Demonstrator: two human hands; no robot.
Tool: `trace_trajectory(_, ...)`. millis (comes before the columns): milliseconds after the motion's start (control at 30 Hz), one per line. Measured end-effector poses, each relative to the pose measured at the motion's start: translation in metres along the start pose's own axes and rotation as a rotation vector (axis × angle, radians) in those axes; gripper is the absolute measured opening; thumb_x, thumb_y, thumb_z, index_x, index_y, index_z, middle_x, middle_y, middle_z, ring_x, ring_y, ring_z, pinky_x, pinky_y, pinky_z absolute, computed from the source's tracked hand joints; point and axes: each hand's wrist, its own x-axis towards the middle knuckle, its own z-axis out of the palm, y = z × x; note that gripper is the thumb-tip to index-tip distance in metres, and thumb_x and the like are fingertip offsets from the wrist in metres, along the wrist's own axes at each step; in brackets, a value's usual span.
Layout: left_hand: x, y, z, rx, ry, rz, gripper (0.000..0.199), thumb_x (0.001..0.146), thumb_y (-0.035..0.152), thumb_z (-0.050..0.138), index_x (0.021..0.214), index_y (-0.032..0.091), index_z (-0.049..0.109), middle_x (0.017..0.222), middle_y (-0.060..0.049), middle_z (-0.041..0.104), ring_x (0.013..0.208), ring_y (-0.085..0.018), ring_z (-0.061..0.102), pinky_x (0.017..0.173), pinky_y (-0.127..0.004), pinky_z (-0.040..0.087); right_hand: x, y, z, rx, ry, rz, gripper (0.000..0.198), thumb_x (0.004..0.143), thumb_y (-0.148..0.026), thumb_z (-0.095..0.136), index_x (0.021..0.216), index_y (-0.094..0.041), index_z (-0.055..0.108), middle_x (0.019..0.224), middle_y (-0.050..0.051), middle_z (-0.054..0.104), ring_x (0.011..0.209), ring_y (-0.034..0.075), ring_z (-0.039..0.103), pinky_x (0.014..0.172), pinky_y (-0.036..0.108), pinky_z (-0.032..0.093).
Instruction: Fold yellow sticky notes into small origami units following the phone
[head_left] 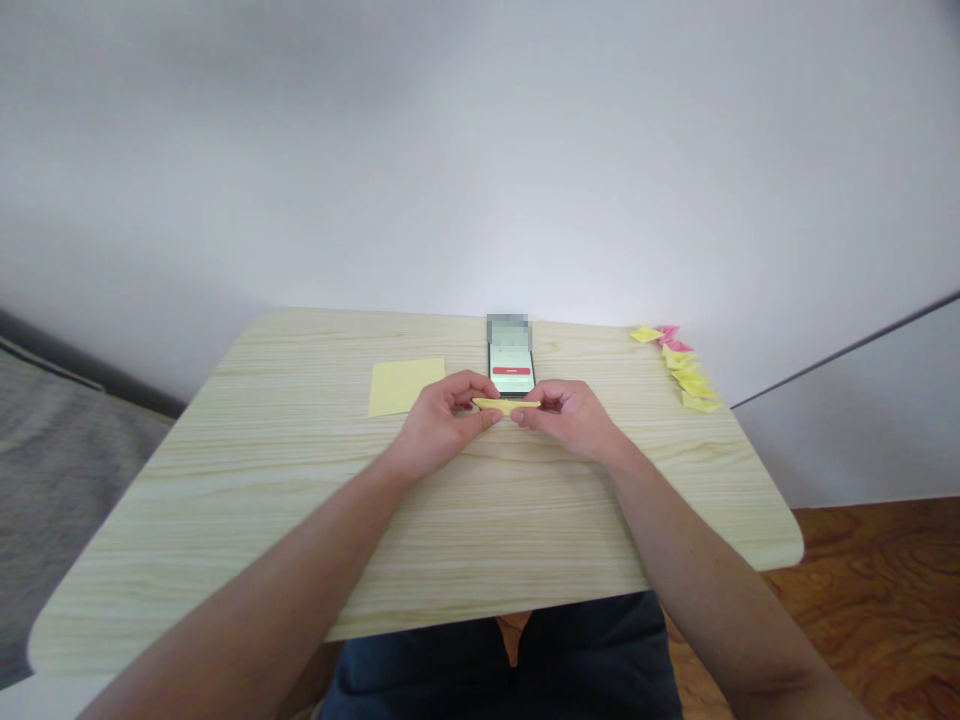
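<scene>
Between my two hands is a folded piece of yellow paper [507, 406], long and narrow with pointed ends. My left hand [448, 418] pinches its left end between thumb and fingers. On the right end, my right hand [564, 412] has a similar pinch. The paper is held above the table, just in front of a phone [511, 366] with a lit screen. A flat yellow sheet of paper [401, 386] lies to the left, partly covered by my left hand.
Several small folded yellow papers [691, 382] and a pink folded paper [673, 338] lie along the right back edge of the wood-grain table [247, 480]. A white wall [480, 180] rises behind. Grey fabric [60, 470] is on the left.
</scene>
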Motion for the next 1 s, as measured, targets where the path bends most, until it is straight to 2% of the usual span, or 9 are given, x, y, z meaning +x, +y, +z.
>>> trace_trajectory(133, -0.0006, 0.0008, -0.001, 0.036, 0.003, -0.033, 0.027, 0.077, 0.039, 0.08, 0.092, 0.018, 0.072, 0.082, -0.002, 0.071, 0.068, -0.014, 0.06, 0.062, -0.027, 0.047, -0.0012, -0.0037, -0.0008, -0.002, 0.015, -0.03, 0.029, 0.079, -0.045, 0.08, 0.074, -0.019, 0.068, 0.063, -0.004, 0.056, 0.057, 0.01, 0.046, 0.053, 0.024, 0.034)
trace_trajectory(267, -0.0015, 0.0012, -0.0008, 0.049, 0.013, -0.028, 0.027, 0.078, 0.042, 0.079, 0.089, 0.018, 0.073, 0.077, -0.001, 0.069, 0.064, -0.014, 0.057, 0.057, -0.026, 0.043, -0.0015, -0.0043, -0.0006, -0.022, 0.037, -0.047, 0.028, 0.079, -0.046, 0.08, 0.075, -0.019, 0.072, 0.065, -0.002, 0.061, 0.059, 0.012, 0.05, 0.055, 0.026, 0.039)
trace_trajectory(400, -0.0011, 0.0, -0.0004, 0.076, 0.061, 0.005, 0.025, 0.079, 0.041, 0.078, 0.09, 0.019, 0.073, 0.081, -0.001, 0.072, 0.069, -0.015, 0.06, 0.062, -0.028, 0.046, 0.0, -0.0016, -0.0012, -0.031, 0.105, -0.095, 0.027, 0.075, -0.043, 0.084, 0.088, -0.021, 0.077, 0.078, 0.002, 0.071, 0.07, 0.016, 0.061, 0.065, 0.029, 0.049)
trace_trajectory(567, -0.0015, -0.0014, 0.0012, 0.119, 0.156, 0.063, 0.019, 0.08, 0.037, 0.077, 0.09, 0.021, 0.073, 0.087, -0.001, 0.074, 0.083, -0.019, 0.066, 0.076, -0.031, 0.049, 0.0016, 0.0028, -0.0026, 0.054, 0.169, -0.198, 0.024, 0.079, -0.034, 0.08, 0.098, -0.023, 0.072, 0.082, 0.001, 0.07, 0.075, 0.017, 0.064, 0.073, 0.031, 0.053)
trace_trajectory(700, -0.0037, -0.0006, 0.0038, 0.164, 0.204, 0.088, 0.017, 0.082, 0.035, 0.075, 0.092, 0.021, 0.073, 0.09, -0.002, 0.075, 0.086, -0.019, 0.067, 0.081, -0.033, 0.05, 0.0004, 0.0013, -0.0017, 0.005, 0.249, -0.261, 0.013, 0.081, -0.026, 0.076, 0.092, -0.023, 0.07, 0.084, 0.001, 0.071, 0.078, 0.017, 0.065, 0.076, 0.032, 0.053)
trace_trajectory(800, -0.0047, -0.0005, 0.0051, 0.186, 0.214, 0.096, 0.017, 0.082, 0.035, 0.075, 0.093, 0.021, 0.073, 0.091, -0.002, 0.075, 0.086, -0.02, 0.067, 0.082, -0.034, 0.051, -0.0005, -0.0022, -0.0004, -0.105, 0.246, -0.29, 0.003, 0.083, -0.022, 0.072, 0.086, -0.023, 0.072, 0.084, 0.002, 0.071, 0.08, 0.018, 0.066, 0.076, 0.033, 0.052)
trace_trajectory(1000, -0.0046, -0.0007, 0.0054, 0.19, 0.189, 0.102, 0.018, 0.082, 0.034, 0.075, 0.094, 0.021, 0.073, 0.091, -0.003, 0.075, 0.086, -0.02, 0.067, 0.082, -0.034, 0.051, -0.0015, -0.0057, -0.0003, -0.208, 0.209, -0.344, 0.009, 0.084, -0.015, 0.067, 0.085, -0.023, 0.072, 0.087, 0.002, 0.072, 0.083, 0.019, 0.067, 0.08, 0.034, 0.053)
